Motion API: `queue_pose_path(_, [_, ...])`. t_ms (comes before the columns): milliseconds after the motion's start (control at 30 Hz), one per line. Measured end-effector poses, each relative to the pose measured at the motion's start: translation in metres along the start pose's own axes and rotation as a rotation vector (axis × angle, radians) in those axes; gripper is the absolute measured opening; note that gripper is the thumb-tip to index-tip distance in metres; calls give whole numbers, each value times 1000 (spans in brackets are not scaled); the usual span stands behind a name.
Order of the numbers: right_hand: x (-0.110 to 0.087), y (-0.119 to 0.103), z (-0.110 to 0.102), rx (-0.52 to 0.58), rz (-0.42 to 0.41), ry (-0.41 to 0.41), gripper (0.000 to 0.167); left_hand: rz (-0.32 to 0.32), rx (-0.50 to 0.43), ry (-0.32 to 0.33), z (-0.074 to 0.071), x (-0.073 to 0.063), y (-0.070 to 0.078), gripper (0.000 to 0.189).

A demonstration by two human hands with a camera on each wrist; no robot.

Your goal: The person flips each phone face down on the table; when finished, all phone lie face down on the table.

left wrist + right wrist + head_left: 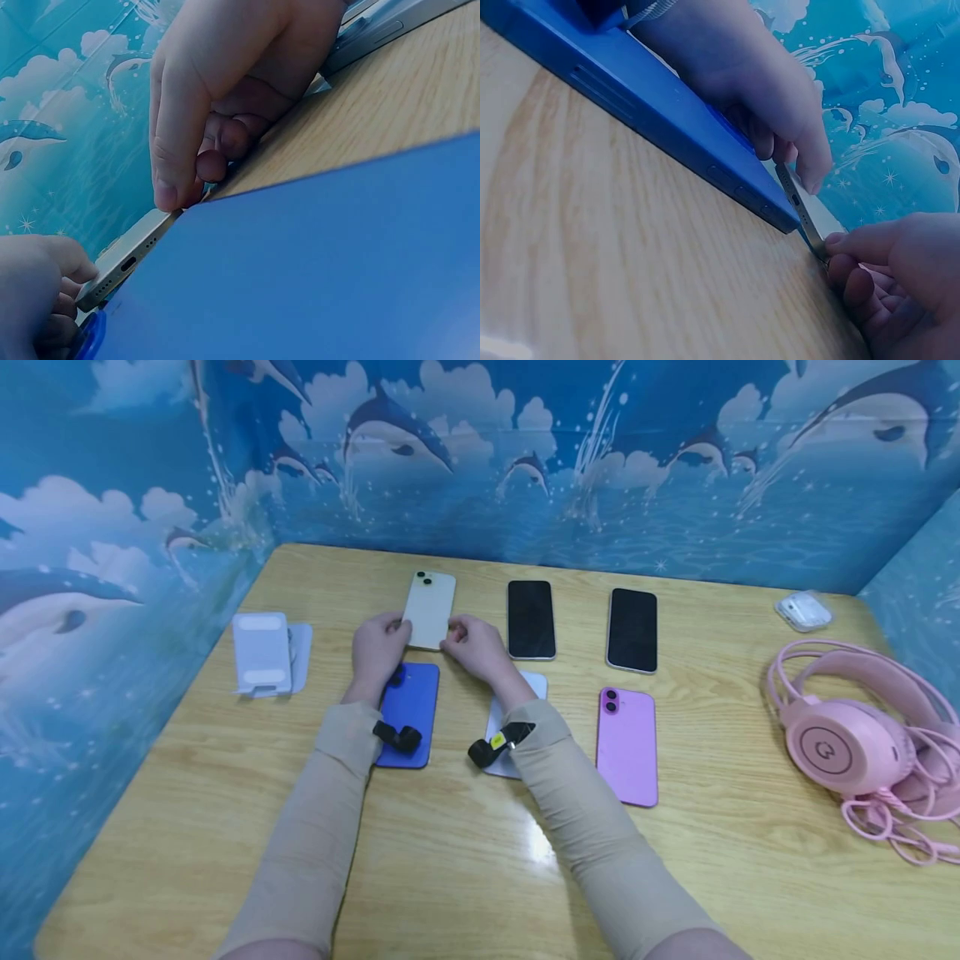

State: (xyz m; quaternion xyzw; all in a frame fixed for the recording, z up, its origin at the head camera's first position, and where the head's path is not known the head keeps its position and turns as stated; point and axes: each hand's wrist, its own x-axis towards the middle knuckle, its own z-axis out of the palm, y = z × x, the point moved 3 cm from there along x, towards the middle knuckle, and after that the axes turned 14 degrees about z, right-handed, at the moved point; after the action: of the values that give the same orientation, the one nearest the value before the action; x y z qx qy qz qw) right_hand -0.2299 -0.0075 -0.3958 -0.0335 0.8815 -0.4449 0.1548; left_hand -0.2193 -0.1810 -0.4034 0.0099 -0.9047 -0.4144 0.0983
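A cream-white phone [431, 610] lies back up near the far side of the table, its two camera lenses at the far end. My left hand [377, 652] grips its left edge, thumb against the phone and fingers curled at the side. At the near right corner, my right hand [482, 650] pinches it between thumb and fingers. The charging port end of this phone [129, 262] shows between both hands in the left wrist view. A blue phone [420, 710] lies beneath my left wrist, and a pale phone [537, 682] is partly hidden under my right wrist.
Two phones with dark screens, one nearer [531, 620] and one further right [632, 631], lie right of my hands. A pink-purple phone [628, 752] is closer in. A white phone stand [262, 652] stands left; pink headphones [825, 747] and a small clear-cased item [803, 611] lie far right.
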Motion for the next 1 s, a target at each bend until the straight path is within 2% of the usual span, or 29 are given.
queue_pose_path(767, [-2, -3, -4, -13, -20, 12, 43, 0, 26, -43, -2, 2, 7, 43])
queue_pose_path(1000, [-2, -1, 0, 34, -8, 1, 45, 1, 0, -41, -1, 0, 3, 44])
